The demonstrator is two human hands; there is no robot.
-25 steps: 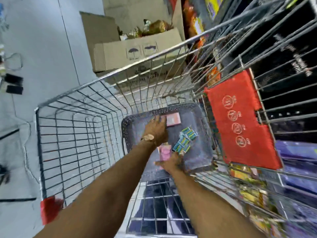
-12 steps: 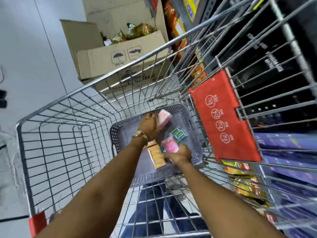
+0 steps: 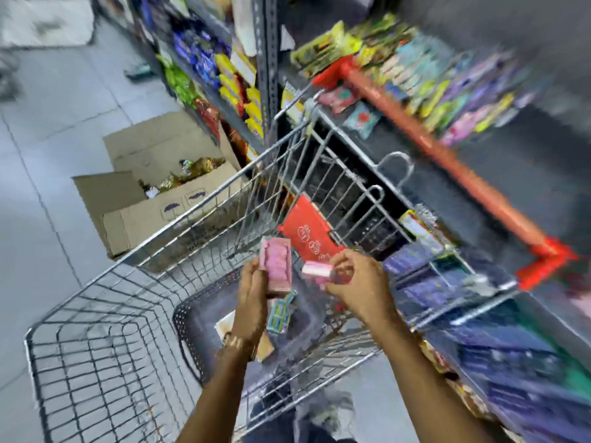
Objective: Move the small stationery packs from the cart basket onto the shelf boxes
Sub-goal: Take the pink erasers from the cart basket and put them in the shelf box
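Note:
My left hand (image 3: 252,290) holds a pink stationery pack (image 3: 276,266) upright above the wire cart (image 3: 105,356). My right hand (image 3: 358,282) grips a smaller pink pack (image 3: 315,270) just to its right. Below the hands, the grey plastic basket (image 3: 195,318) lies in the cart with a blue-green pack (image 3: 281,314) and an orange pack (image 3: 265,346) still inside. Shelf boxes of colourful stationery (image 3: 425,87) stand blurred at the upper right.
A red cart handle (image 3: 447,158) runs diagonally across the right. The red child-seat flap (image 3: 308,235) hangs beside my hands. An open cardboard box (image 3: 153,199) with wrapped goods sits on the floor beyond the cart. Snack shelves (image 3: 204,62) line the aisle behind.
Both hands have risen out of the basket, each with a pink pack. My view has swung up and right toward the shelves.

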